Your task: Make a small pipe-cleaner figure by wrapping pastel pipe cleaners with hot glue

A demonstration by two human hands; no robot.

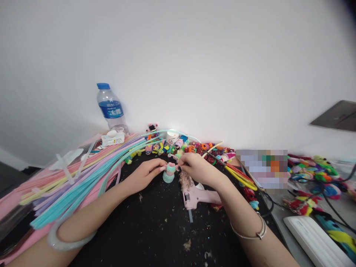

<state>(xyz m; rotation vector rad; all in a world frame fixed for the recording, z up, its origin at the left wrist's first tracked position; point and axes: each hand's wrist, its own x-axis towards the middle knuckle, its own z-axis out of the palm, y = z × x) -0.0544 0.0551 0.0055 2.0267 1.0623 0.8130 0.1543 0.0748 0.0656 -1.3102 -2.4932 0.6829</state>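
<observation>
A small figure of mint-green and pink fuzzy pipe cleaner (168, 175) stands upright on the black work surface. My left hand (147, 171) pinches its left side with thumb and forefinger. On the opposite side, the fingertips of my right hand (198, 168) are closed on its small pink part. A pale pink hot glue gun (196, 197) lies beneath my right wrist, its nozzle end crusted with brown residue and a glue stick poking from its back.
Bundles of pastel pipe cleaners (75, 189) spread over the left side. A water bottle (110, 109) stands by the wall. Several finished fuzzy figures (191, 148) line the back. At right are yellow scissors handles (241, 180), black cables and a white power strip-like box (311, 241).
</observation>
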